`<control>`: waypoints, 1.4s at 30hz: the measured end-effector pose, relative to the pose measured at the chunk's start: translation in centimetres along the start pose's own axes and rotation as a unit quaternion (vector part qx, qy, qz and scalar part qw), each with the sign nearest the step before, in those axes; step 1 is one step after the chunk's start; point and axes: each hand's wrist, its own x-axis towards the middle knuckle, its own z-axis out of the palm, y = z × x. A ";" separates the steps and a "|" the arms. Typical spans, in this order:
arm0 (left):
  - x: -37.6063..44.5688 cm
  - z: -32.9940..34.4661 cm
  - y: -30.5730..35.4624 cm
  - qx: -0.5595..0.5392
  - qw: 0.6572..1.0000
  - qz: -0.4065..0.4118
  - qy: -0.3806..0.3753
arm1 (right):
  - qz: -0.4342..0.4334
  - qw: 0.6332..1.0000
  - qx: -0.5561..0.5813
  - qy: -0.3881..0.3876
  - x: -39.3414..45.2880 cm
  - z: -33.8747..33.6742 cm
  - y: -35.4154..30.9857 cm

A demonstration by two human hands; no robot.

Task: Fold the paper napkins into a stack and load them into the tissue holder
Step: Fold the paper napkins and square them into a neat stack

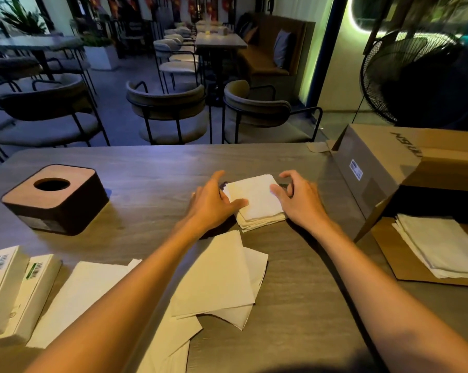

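Two hands sit on either side of a small stack of folded napkins (pixel 255 203) at the centre of the frame, on a grey wood-grain table (pixel 152 168). Left hand (pixel 214 204): thumb lies across the near left corner of the top napkin, fingers reach along the stack's left edge; grip is a loose pinch on the stack. Right hand (pixel 298 197): thumb rests on the right edge of the top sheet, fingers curled above the far right corner; whether those fingers touch the paper cannot be told. Stack edges are slightly uneven at the near side.

Tissue holder (pixel 56 199): dark box with a wooden lid and round opening, middle left of the frame, well apart from the stack, nothing in the opening.

Unfolded napkins (pixel 214 281) lie loose in the lower centre, overlapping, partly under the left forearm. Two wrapped napkin packs (pixel 14 289) at lower left. Cardboard box (pixel 383 168) on its side at the right, with another napkin pile (pixel 443 249) on its flap at lower right.
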 end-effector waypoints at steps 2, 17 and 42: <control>-1.1 -1.0 0.3 -0.042 0.999 -0.006 0.002 | -0.025 0.999 -0.024 0.021 -1.0 -0.1 -1.5; -8.2 -9.6 0.3 -0.029 0.979 0.101 -0.177 | -0.126 0.956 -0.008 -0.265 -6.8 -1.5 -9.0; -8.5 -8.2 -1.2 0.014 0.970 0.076 -0.230 | -0.015 0.971 0.218 -0.096 -5.3 -3.5 -5.5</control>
